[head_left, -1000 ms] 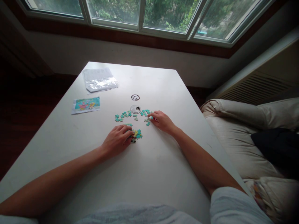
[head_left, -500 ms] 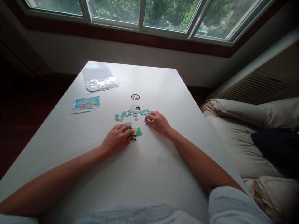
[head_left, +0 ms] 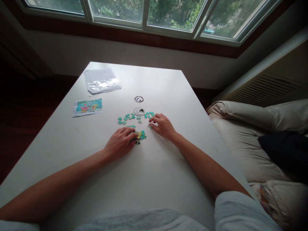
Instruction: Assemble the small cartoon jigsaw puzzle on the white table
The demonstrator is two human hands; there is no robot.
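Under the fingers of my left hand (head_left: 121, 139) is a partly joined jigsaw puzzle (head_left: 141, 134), teal and yellow with a cartoon figure. The fingers curve over its left side with the thumb nearer me, hiding much of that side. My right hand (head_left: 163, 125) is just right of the puzzle, its thumb and fingertips closed on a small puzzle piece (head_left: 149, 126). Beyond both hands, loose teal puzzle pieces (head_left: 125, 118) lie in an arc on the white table (head_left: 156, 179). More loose pieces (head_left: 149, 114) sit close to my right fingertips.
A picture card (head_left: 87, 107) with cartoon figures lies to the left. Behind it is a clear plastic sleeve with papers (head_left: 102, 81). Two round fittings (head_left: 139, 111) are set in the tabletop. A beige sofa (head_left: 231, 141) stands along the right edge, with a dark cloth on it.
My right fingertips have shifted slightly, and the puzzle piece at them now shows a paler side, lying left of the thumb. My left hand stays in place on the puzzle.
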